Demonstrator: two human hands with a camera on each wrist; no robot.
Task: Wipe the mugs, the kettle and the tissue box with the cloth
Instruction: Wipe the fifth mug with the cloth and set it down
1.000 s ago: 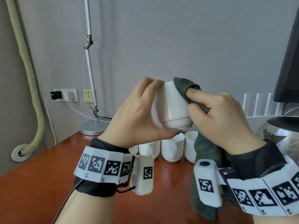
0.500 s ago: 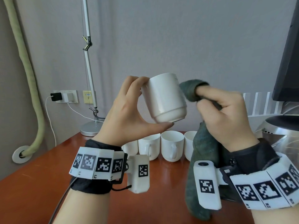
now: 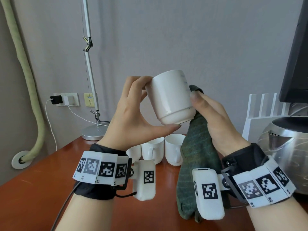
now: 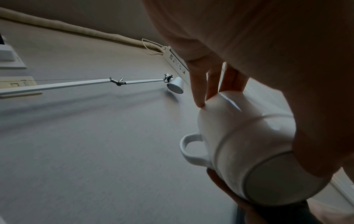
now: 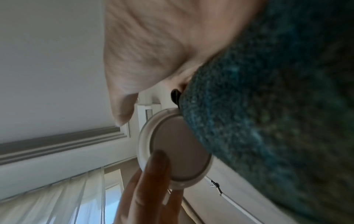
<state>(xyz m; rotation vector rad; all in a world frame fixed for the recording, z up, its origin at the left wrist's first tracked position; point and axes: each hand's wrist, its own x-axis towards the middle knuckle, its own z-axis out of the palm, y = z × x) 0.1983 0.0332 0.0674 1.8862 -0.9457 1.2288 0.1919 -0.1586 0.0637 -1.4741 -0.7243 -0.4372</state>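
My left hand [image 3: 146, 104] holds a white mug [image 3: 171, 97] in the air, tilted with its base toward me: fingers on the rim end, thumb under the base. In the left wrist view the mug [image 4: 249, 148] shows its handle on the far side. My right hand [image 3: 215, 117] grips a dark green cloth [image 3: 198, 157] and presses it against the mug's right side; the cloth hangs down to the table. The right wrist view shows the mug's base [image 5: 178, 151] beside the cloth [image 5: 268, 121]. A steel kettle [image 3: 286, 150] stands at the right. No tissue box is in view.
Three white mugs [image 3: 173, 149] stand in a row on the red-brown table [image 3: 38, 194] behind my wrists. A desk lamp's base [image 3: 93, 133] sits at the back left by the wall. A white rack [image 3: 266, 112] and a dark monitor [image 3: 296, 55] stand at the right.
The mug has tilted over, its base swinging toward me and right. My right hand with the cloth dropped from the mug's top to its right side.
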